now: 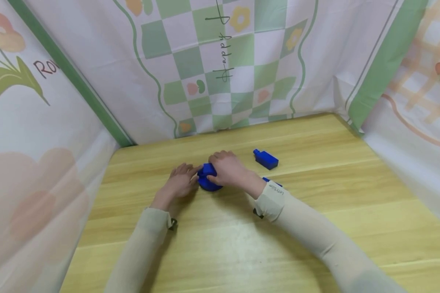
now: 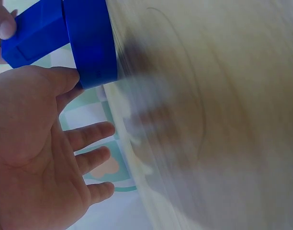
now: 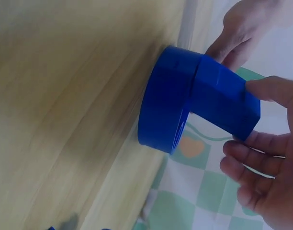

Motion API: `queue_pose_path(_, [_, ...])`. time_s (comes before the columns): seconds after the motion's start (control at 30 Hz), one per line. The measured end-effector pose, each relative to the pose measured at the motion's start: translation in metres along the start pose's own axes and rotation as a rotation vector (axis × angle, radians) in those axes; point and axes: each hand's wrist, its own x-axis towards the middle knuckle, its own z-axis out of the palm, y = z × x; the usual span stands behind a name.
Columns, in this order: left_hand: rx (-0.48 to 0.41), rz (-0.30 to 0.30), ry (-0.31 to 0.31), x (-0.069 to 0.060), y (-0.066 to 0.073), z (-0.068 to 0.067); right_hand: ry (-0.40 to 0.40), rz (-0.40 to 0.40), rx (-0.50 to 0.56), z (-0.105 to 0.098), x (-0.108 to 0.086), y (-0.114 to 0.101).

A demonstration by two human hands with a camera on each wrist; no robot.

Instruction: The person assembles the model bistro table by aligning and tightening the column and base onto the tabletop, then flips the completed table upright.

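Note:
A round blue base (image 3: pixel 163 103) stands flat on the table, with a hollow edge showing on its top side. On one part of it sits an angular blue block (image 3: pixel 223 98). My right hand (image 1: pixel 229 169) pinches the upper end of this block between thumb and fingers. Beside the base, my left hand (image 1: pixel 179 181) touches its rim with the thumb and index finger; in the left wrist view the other fingers (image 2: pixel 91 136) stretch out spread, holding nothing. How the block joins the base cannot be made out.
A blue bottle-shaped piece (image 1: pixel 266 159) lies on the wood-grain table (image 1: pixel 220 244) to the right of my hands. Another blue piece (image 1: pixel 273 182) is mostly hidden behind my right wrist. Patterned cloth (image 1: pixel 234 81) hangs at the back and both sides.

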Motion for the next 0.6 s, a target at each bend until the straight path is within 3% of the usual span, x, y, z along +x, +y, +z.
queue_pose_path(0.13, [-0.002, -0.003, 0.005, -0.0005, 0.0001, 0.0002, -0.02, -0.042, 0.064, -0.001, -0.0006, -0.0009])
queue_pose_path(0.37, [-0.005, -0.009, -0.006, -0.0011, -0.0001, 0.0015, -0.039, -0.068, -0.008, -0.0026, -0.0045, 0.0008])
queue_pose_path(0.6, [-0.001, 0.029, 0.016, -0.0002, 0.0, 0.0013, -0.036, -0.094, 0.034, -0.0069, -0.0062, 0.0042])
